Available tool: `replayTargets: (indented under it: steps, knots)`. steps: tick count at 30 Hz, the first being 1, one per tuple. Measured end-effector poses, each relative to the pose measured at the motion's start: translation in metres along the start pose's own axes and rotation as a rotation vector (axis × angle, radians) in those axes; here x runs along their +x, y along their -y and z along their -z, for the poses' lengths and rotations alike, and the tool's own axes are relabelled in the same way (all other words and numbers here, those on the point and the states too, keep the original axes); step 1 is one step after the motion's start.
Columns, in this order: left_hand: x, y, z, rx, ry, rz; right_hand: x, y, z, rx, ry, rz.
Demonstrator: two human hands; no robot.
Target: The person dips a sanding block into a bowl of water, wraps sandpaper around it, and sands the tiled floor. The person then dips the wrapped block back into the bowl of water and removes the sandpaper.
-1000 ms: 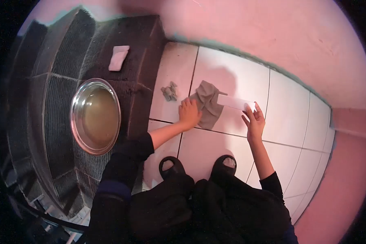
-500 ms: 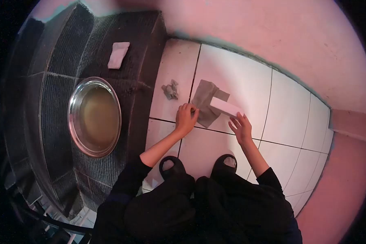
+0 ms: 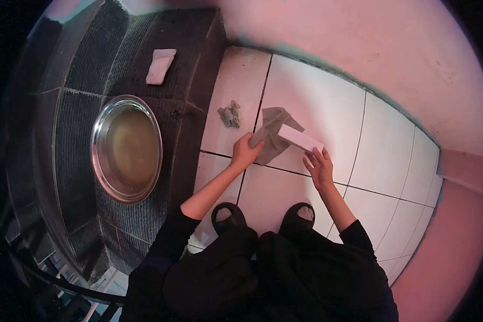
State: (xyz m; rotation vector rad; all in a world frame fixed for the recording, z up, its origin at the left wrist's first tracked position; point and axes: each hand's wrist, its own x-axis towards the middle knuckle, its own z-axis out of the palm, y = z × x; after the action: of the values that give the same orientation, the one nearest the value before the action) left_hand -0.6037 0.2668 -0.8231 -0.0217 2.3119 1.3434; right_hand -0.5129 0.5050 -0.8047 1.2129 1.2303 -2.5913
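Dark step (image 3: 131, 59): metal basin (image 3: 97, 155) of murky liquid (image 3: 132, 153). Left fingers (image 3: 244, 141) pinching grey cloth (image 3: 271, 140); right fingers (image 3: 317, 155) gripping white block (image 3: 299, 138).

Floor (image 3: 327, 102) of large white tiles, thin dark grout lines. Pink wall (image 3: 370, 48) beyond, bending round to the right; greenish strip (image 3: 359, 84) along its foot. Left: dark ribbed steps (image 3: 182, 32) with pale joints. Black railing (image 3: 91, 293), lower left corner. Light pinkish, soft shadow by the wall.
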Motion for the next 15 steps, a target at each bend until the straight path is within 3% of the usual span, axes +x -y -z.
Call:
replayTargets:
  steps: [1, 3, 4, 6, 7, 9, 10, 12, 13, 15]
  knots:
    - [-0.001, -0.003, 0.004, 0.003, 0.005, -0.001, 0.000, 0.000, 0.002, -0.001, -0.001, -0.003]
    - [-0.004, -0.007, 0.011, 0.573, -0.070, -0.523, 0.001, -0.001, 0.008, 0.015, 0.001, 0.003]
    - [-0.004, -0.010, 0.012, 0.576, -0.066, -0.523, 0.001, -0.001, 0.010, 0.026, 0.006, 0.010]
    - [-0.004, -0.013, 0.014, 0.550, 0.037, -0.743, 0.000, -0.002, 0.012, 0.029, 0.001, 0.008]
    - [-0.001, -0.015, 0.015, 0.553, 0.038, -0.743, 0.000, -0.002, 0.011, 0.028, -0.001, 0.007]
    - [0.007, -0.019, 0.017, 0.612, -0.314, -0.737, -0.002, -0.003, 0.009, 0.014, 0.011, 0.009]
    - [0.011, -0.019, 0.021, 0.612, -0.317, -0.735, -0.003, -0.003, 0.007, -0.003, 0.022, 0.014]
    - [0.018, -0.018, 0.034, 0.718, -0.626, -0.486, -0.005, -0.002, 0.001, -0.014, 0.028, 0.010]
    - [0.023, -0.011, 0.038, 0.715, -0.633, -0.483, -0.006, -0.002, -0.003, -0.022, 0.031, 0.005]
    - [0.031, 0.009, 0.045, 0.603, -0.456, -0.287, -0.004, -0.001, -0.012, -0.056, 0.066, 0.018]
